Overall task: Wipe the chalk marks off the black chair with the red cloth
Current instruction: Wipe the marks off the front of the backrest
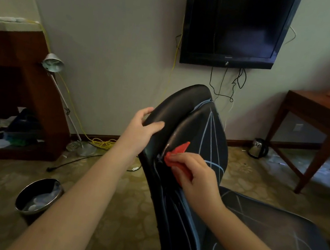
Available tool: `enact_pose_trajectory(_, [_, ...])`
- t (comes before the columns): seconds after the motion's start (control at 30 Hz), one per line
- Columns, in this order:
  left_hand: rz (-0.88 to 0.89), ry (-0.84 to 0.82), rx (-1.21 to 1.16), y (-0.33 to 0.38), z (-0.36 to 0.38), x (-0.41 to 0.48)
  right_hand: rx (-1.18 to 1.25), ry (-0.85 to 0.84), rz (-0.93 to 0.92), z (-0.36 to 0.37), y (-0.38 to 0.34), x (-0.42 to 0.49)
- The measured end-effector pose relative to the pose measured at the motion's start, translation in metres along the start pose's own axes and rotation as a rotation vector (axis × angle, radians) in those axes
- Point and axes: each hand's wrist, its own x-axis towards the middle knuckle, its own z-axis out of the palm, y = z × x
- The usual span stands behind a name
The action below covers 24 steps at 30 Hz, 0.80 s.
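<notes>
The black chair stands in the middle with its backrest upright and its seat reaching to the lower right. Pale blue chalk lines cross the front of the backrest, and more curve over the seat. My left hand grips the backrest's left edge, thumb on the front. My right hand holds the red cloth and presses it against the backrest beside a seam, where the surface looks wet and shiny.
A metal bowl of water sits on the carpet at lower left. A desk lamp leans by a wooden cabinet. Yellow cable lies coiled by the wall. A kettle stands near a wooden table. A television hangs above.
</notes>
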Motion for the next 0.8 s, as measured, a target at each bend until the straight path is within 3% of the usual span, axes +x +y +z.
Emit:
enact_pose_trajectory(0.23, [0.011,-0.044,0.131,-0.001,-0.004,-0.002,-0.083,-0.016,0.027,0.012,-0.019,0.030])
enact_pose_trajectory(0.43, [0.026,-0.027,0.101,-0.001,-0.005,-0.007,-0.058,-0.051,-0.068,0.006,-0.030,0.007])
enact_pose_trajectory(0.53, [0.032,-0.014,0.091,-0.002,-0.003,-0.009,-0.148,-0.111,-0.148,-0.001,-0.025,0.010])
enact_pose_trajectory(0.63, [0.034,-0.023,0.075,-0.002,-0.004,-0.011,-0.235,-0.096,-0.116,-0.004,-0.014,0.029])
enact_pose_trajectory(0.8, [0.032,-0.028,0.078,-0.001,-0.005,-0.013,-0.154,-0.116,-0.136,0.003,-0.034,0.019])
